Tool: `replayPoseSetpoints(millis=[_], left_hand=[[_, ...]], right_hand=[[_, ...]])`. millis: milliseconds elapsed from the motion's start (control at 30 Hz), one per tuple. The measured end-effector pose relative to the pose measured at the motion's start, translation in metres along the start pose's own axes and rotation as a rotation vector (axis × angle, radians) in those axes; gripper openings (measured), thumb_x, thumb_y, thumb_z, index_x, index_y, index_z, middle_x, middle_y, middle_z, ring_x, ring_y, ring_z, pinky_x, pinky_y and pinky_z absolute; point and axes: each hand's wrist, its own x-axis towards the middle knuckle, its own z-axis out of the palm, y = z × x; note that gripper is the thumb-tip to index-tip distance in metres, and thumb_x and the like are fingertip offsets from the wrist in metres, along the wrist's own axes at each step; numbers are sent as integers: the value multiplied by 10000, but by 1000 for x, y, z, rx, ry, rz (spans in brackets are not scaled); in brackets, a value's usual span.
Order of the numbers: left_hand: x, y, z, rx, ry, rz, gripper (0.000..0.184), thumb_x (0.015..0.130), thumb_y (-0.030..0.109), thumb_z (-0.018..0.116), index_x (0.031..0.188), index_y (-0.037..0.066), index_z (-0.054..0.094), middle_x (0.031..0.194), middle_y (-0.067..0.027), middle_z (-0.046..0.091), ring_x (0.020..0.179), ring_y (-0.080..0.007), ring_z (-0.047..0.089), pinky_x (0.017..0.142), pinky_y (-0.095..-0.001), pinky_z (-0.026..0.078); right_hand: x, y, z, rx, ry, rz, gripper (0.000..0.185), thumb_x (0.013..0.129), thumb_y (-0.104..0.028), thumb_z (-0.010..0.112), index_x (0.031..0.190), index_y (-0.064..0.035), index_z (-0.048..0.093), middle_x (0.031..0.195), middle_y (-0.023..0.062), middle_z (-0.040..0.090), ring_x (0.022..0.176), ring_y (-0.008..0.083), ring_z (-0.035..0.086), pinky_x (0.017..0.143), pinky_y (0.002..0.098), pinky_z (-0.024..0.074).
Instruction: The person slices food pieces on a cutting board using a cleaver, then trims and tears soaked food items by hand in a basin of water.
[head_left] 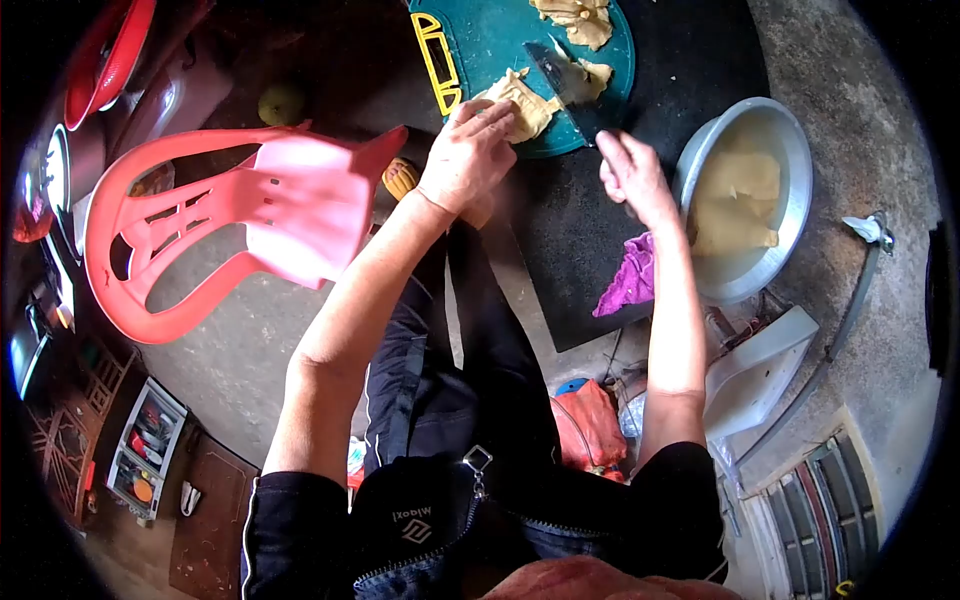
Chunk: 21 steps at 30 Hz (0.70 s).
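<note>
**Knife and Fingertips Share a Green Board**

My left hand (465,160) reaches over the near edge of a pale, crumpled sheet (532,110) on the round green board (478,45), while my right hand (635,178) grips a dark-bladed knife (578,108). The left fingers lie close together, bent down at the sheet; whether they pinch it or only press it, I cannot tell. The right hand is closed around the handle, the blade slanting across the board between the sheet and a smaller pale piece (596,80). More pieces are heaped (580,20) at the board's far side.

The chief danger, as I judge it, is to my left fingertips: the sheet looks soft and slick, and if it slid under the blade, or my fingers strayed toward the edge, I could be cut. Uneven folds could also turn the blade aside or leave a ragged cut. The board sits on a black tabletop (560,265); a hard push from one side might shift it. To my right, the metal basin (797,190) holds cloudy liquid and pale slabs (750,175); a knock from my right forearm could slop some over, near the purple cloth (628,278).
</note>
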Motion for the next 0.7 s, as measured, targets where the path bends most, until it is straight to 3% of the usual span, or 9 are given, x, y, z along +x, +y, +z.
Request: replayPoseSetpoints(millis=[133,233,267,367,400,500,700], left_hand=[[4,1,-2,157,-73,177,389,599,-30,611,982,36,628,1142,-103,591,1003,-303,544,888,-373,462],[9,-2,-3,289,-117,214,299,529,99,621,822,71,670,1106,-65,595,956,-274,547,858,-355,453],[11,-4,-6,227,-164,174,371,587,9,629,955,59,640,1150,-96,582,1005,-299,535,875,-374,459],[16,2,-8,191,-148,74,359,586,44,650,945,57,645,1144,-87,584,1028,-296,527,884,-375,447],[18,-1,-14,123,-140,146,411,602,85,684,1006,47,619,1107,-110,575,1010,-307,519,872,-381,447],[15,13,-14,174,-35,-290,479,633,103,699,1091,44,573,1064,-149,554,987,-338,507,875,-395,437],[22,3,7,319,-49,-326,286,692,77,672,939,23,540,854,-159,524,829,-329,503,731,-417,421]], right_hand=[[16,-23,-10,-6,91,-133,370,897,-408,555,1010,-58,586,551,-42,421,435,33,393,381,188,306],[23,-31,-4,139,119,-217,370,897,-392,562,1022,-45,585,559,-41,408,449,31,372,391,188,299],[23,-32,0,150,133,-242,368,898,-391,562,1020,-45,586,561,-41,411,455,30,377,392,187,301],[16,-34,1,86,106,-250,384,902,-420,543,974,-46,597,569,-32,443,470,34,407,398,187,312],[12,-32,1,90,83,-221,388,904,-426,537,959,-46,594,567,-30,444,462,36,405,397,189,314],[0,-28,-3,111,-13,-80,403,906,-443,525,930,-44,581,566,-34,445,438,41,396,388,202,313],[-1,-21,-12,-68,87,11,413,895,-455,536,992,-60,606,543,-49,418,437,35,385,393,194,305]])
